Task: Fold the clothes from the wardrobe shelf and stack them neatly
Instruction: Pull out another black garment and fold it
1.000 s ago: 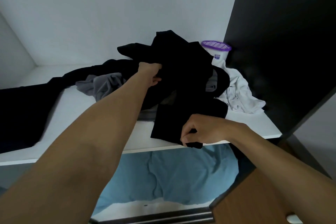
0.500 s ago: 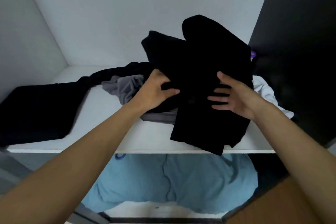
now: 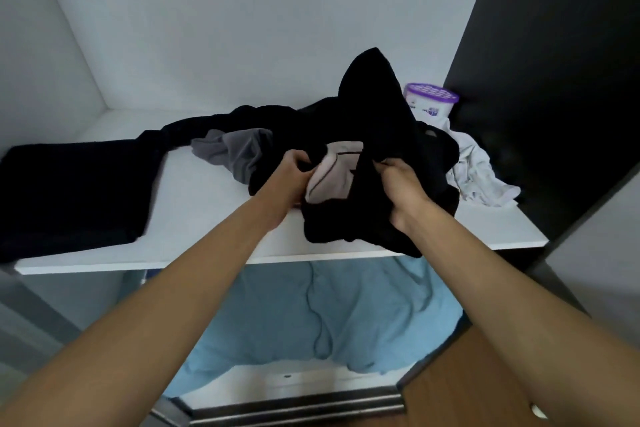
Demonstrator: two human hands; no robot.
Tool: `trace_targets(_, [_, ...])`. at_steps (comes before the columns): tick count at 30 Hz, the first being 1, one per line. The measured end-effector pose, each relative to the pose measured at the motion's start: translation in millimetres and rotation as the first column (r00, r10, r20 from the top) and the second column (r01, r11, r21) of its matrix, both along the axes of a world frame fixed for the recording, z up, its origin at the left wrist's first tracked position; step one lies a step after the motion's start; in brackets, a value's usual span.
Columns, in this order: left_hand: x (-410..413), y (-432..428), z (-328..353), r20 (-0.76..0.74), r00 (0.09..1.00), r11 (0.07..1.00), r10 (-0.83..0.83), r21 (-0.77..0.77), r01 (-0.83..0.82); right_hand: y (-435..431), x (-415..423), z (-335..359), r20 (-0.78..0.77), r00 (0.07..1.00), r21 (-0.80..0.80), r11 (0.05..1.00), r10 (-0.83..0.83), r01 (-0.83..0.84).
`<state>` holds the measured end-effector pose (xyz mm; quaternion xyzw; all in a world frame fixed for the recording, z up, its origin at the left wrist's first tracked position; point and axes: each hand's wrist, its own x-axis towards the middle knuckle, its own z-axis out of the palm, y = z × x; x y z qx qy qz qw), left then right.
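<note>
reaching up from below, two bare forearms meet at one white wardrobe shelf [image 3: 207,218], seen from a camera on the person's head.

the left hand [image 3: 294,177] has its fingers curled into the left edge of a bunched black garment [image 3: 377,114]. the right hand [image 3: 403,187] is clamped on a fold of the same garment, fingers tucked into the cloth. the two hands sit near each other with a gap between them. the garment lies on the right half of the shelf. its top rises in a peak and its lower edge hangs over the shelf's front lip. between the hands one pale patch of cloth [image 3: 332,177] with a thin dark line shows; whether it is a lining or a separate piece cannot be told.

four other pieces of cloth can be counted. one long black garment [image 3: 69,198] lies spread over the left end of the shelf, trailing toward the pile. one grey garment [image 3: 235,152] lies crumpled just left of the hands. one white garment [image 3: 478,173] lies crumpled to the right, touching the black one. one light blue cloth [image 3: 346,315] lies on the level below the shelf.

one round white tub with a purple lid [image 3: 431,102] stands at the back right, behind the white garment. it carries a purple label, too blurred to read. no other writing is legible.
</note>
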<state>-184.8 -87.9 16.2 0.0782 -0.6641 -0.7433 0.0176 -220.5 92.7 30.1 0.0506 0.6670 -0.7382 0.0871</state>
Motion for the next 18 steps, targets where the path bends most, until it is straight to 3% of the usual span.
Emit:
trace_targets(2, [5, -11, -3, 0.107, 0.994, 0.970, 0.015, 0.240, -0.040, -4, 19, 1, -0.037, 0.995, 0.007, 0.996, 0.088, -0.088])
trace_targets(3, [7, -18, -7, 0.092, 0.995, 0.967, -0.039, 0.253, 0.015, -5, 28, 1, -0.054, 0.991, 0.018, 0.993, 0.121, -0.121])
trace_targets(9, [43, -35, -27, 0.015, 0.943, 0.943, -0.331, -0.011, 0.331, -5, 72, -8, -0.001, 0.995, -0.013, 0.994, 0.104, -0.104])
trace_targets(13, [70, -27, -35, -0.097, 0.918, 0.914, -0.385, -0.176, 0.365, -17, 100, -21, 0.054, 0.991, 0.062, 0.991, 0.120, -0.123])
trace_targets(16, [86, -29, -37, -0.063, 0.929, 0.930, -0.364, -0.087, 0.358, -18, 116, -25, -0.010, 0.995, -0.013, 0.995, 0.096, -0.096])
trace_targets(18, [95, -29, -44, -0.039, 0.925, 0.922, -0.379, 0.064, 0.381, -17, 127, -29, -0.079, 0.994, -0.014, 0.997, 0.075, -0.076])
